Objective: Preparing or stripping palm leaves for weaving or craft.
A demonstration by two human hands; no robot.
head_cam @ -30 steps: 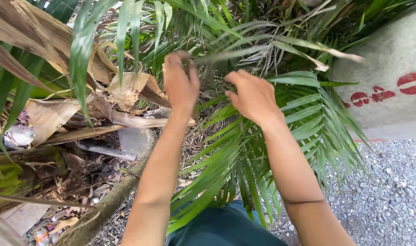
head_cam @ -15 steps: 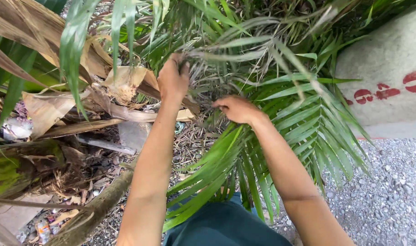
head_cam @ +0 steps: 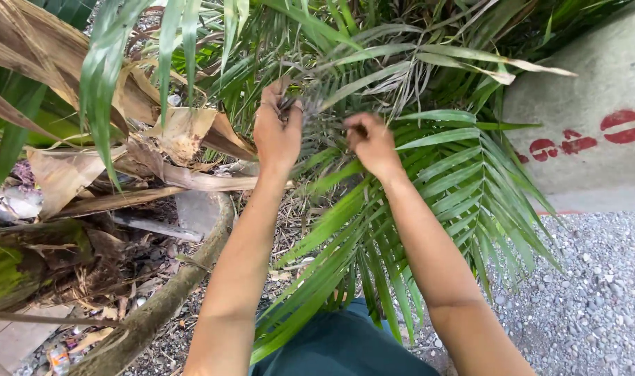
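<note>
Both your hands are up in the palm clump, closed on plant matter. Your left hand (head_cam: 277, 132) pinches a bundle of grey, dried leaflets (head_cam: 310, 106) near the top of the clump, and your right hand (head_cam: 370, 143) is curled shut around the same dry strands just beside it, above the green palm frond (head_cam: 463, 174) that fans toward the painted concrete block (head_cam: 589, 139).

If you pull hard, I judge the brittle strands may snap short and leave the base in place, or the stiff leaflet edges may cut your bare fingers. A jerk could also whip the green frond back toward your face.

You cannot see where the dry stalk joins the plant; foliage hides it. Your fingertips are buried among the leaflets, so whether you hold a tool cannot be told. The dry brown sheaths (head_cam: 185, 132) cover the stem bases on the left, and litter by the curved kerb (head_cam: 164, 306) is too blurred to identify.
</note>
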